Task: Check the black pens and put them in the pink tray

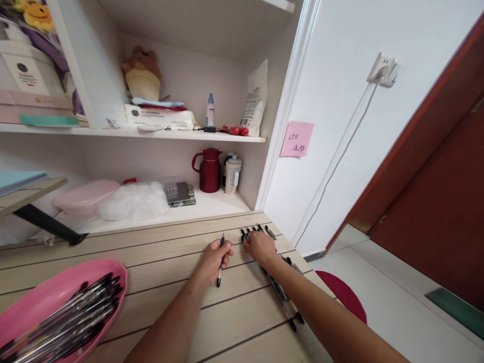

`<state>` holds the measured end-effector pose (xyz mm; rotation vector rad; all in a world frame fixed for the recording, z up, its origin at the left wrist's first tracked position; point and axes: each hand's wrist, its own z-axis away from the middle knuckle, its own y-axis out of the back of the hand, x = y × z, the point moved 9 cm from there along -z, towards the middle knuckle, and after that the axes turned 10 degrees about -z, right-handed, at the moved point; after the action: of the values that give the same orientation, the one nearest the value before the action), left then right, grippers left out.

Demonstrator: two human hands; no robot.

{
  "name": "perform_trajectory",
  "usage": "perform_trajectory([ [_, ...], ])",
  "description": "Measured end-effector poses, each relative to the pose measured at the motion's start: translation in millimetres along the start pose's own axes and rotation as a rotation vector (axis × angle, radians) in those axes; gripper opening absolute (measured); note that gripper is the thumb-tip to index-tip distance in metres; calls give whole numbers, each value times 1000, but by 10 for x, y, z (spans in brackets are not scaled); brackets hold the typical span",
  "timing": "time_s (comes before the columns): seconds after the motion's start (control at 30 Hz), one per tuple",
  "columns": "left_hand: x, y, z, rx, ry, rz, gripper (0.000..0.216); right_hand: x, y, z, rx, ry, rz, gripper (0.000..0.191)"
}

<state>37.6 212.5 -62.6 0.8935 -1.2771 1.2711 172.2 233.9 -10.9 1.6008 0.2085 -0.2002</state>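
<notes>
My left hand (216,258) is closed round an uncapped pen (220,276), its thin tip pointing away from me and its black end toward me. To the right, my right hand (261,247) is bent down with its fingertips together at a row of small black pen caps (254,229). One dark piece touches those fingertips, but the fingers cover most of it. Under and beside my right forearm lie several clear pens with black ends (282,295). A grey-and-black piece (270,232) rests at the row's right end.
A pink basin (121,269) full of black-ended pens stands at the left. Behind the striped wooden table (159,275), a shelf holds a red jug (210,171), a speckled cup (232,176) and a white plastic bag (134,201). A dark leg (53,224) supports a raised board on the left.
</notes>
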Motion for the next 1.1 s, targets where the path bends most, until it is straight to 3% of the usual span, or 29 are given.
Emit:
perform_trajectory([
  [0.83, -8, 12, 20, 21, 19, 108, 18, 23, 22, -50, 28, -10, -24, 24],
  [1.0, -20, 57, 29, 77, 43, 243, 17, -115, 108, 182, 50, 17, -153, 25],
  [1.1, -31, 84, 28, 114, 49, 355, 14, -311, -53, 439, -56, 100, -334, 30],
])
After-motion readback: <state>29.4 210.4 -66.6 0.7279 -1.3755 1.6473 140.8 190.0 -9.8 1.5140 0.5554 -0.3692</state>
